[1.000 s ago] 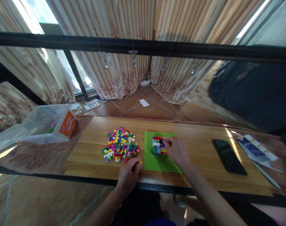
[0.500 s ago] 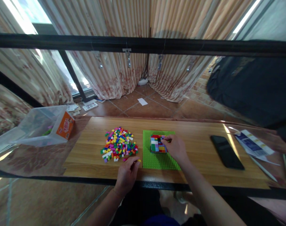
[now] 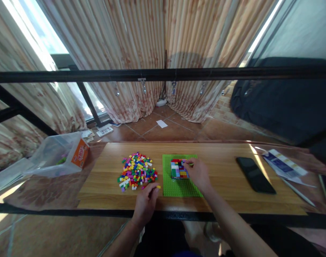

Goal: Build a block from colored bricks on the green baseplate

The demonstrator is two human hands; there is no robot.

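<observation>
A green studded baseplate [image 3: 169,191] lies on the wooden tabletop, carrying a low block of multicoloured toy bricks [image 3: 178,173]. My right hand [image 3: 199,175] is over the right side of this block, thumb and finger pinched on a small brick that the fingers mostly cover. Left of the plate, a loose heap of small coloured bricks [image 3: 138,169] is spread out. My left hand [image 3: 145,201] rests by the heap's lower right edge, its fingers closed on a yellow brick [image 3: 158,187] that sticks out at the fingertips.
A black phone [image 3: 255,175] and a printed packet [image 3: 283,164] lie to the right. On the left stands a clear plastic bin [image 3: 55,167] with an orange label. A dark metal bar [image 3: 152,75] crosses beyond the table, in front of striped curtains [image 3: 136,43].
The camera view has tilted up, so the scene sits lower. Both hands keep nearly the same places, the right over the brick block and the left beside the heap.
</observation>
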